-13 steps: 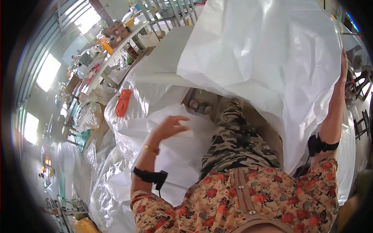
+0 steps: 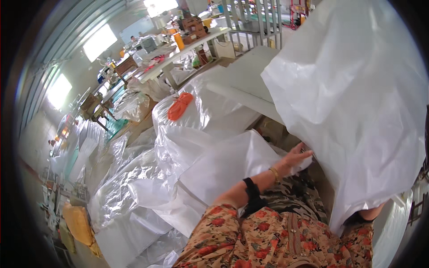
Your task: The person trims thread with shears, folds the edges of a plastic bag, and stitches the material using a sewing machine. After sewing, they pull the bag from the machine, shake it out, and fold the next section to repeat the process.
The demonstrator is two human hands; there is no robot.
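A large white translucent plastic sheet (image 2: pixel 348 98) rises across the right side, raised off the work surface and creased. My right forearm goes behind it, and the sheet hides my right hand. Over my lap, my left hand (image 2: pixel 295 160) is closed on the edge of another white plastic sheet (image 2: pixel 232 163), and a bit of it shows below the fingers. That sheet spreads left over a heap of shiny plastic (image 2: pixel 134 187). The left fingertips are close to the lower edge of the raised sheet; I cannot tell if they touch it.
An orange bundle of cord (image 2: pixel 180 106) lies on the plastic to the left. Beyond the raised sheet's left edge is a pale grey tabletop (image 2: pixel 254 67). Farther back stand a long cluttered table (image 2: pixel 192 47) and metal railings (image 2: pixel 263 22). A yellow sack (image 2: pixel 78 221) sits at lower left.
My left hand has moved right, from open above the sheet to closed on its edge. My right hand, partly visible before, is now behind the raised sheet. The view has turned left.
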